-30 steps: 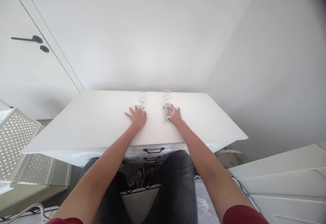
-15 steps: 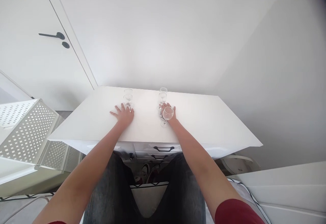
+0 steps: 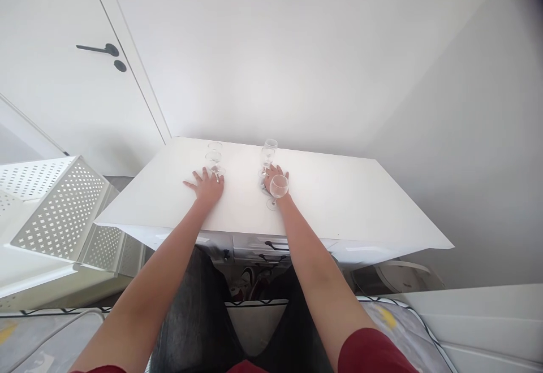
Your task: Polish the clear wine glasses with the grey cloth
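Observation:
My left hand [image 3: 209,187] lies flat on the white cabinet top [image 3: 244,203], fingers spread. Its fingertips are beside the base of a clear stemmed glass [image 3: 213,157]; the rim of another glass [image 3: 215,147] shows just behind. My right hand [image 3: 275,180] reaches in among more stemmed glasses, its visible fingers apart. In front of it stands a stemmed glass [image 3: 279,186], whose bowl partly covers the hand. Past the fingertips are two more glasses, the nearer glass [image 3: 267,156] and the farther glass [image 3: 270,144]. Something greyish and shiny [image 3: 263,183] at the hand's left side is too unclear to name.
A white wall [image 3: 275,68] rises behind the cabinet. At the left are a door with a black handle [image 3: 97,50] and white perforated bins [image 3: 59,215]. Black drawer handles [image 3: 276,246] are on the cabinet front, above my knees.
The view has shifted slightly. My right hand has moved a little to the left and away from me, behind the front glass. My left hand stays flat in place.

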